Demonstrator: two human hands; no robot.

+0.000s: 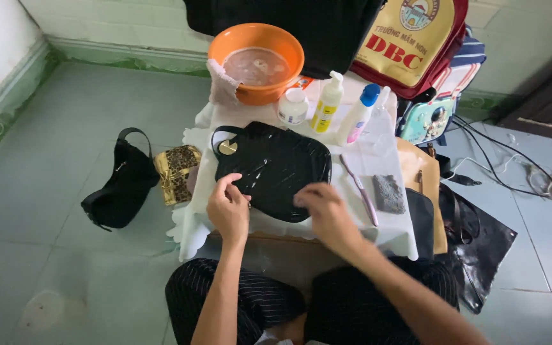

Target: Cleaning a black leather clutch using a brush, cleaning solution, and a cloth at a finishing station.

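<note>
Two bare hands rest on the near edge of a glossy black quilted handbag lying flat on the white-covered table. The left hand pinches the bag's near-left rim with curled fingers; the right hand lies on its near-right edge, fingers loosely bent, gripping nothing visible. The bag's long axis runs left-right, its strap end pointing left. Beyond the bag stands an orange plastic basin.
</note>
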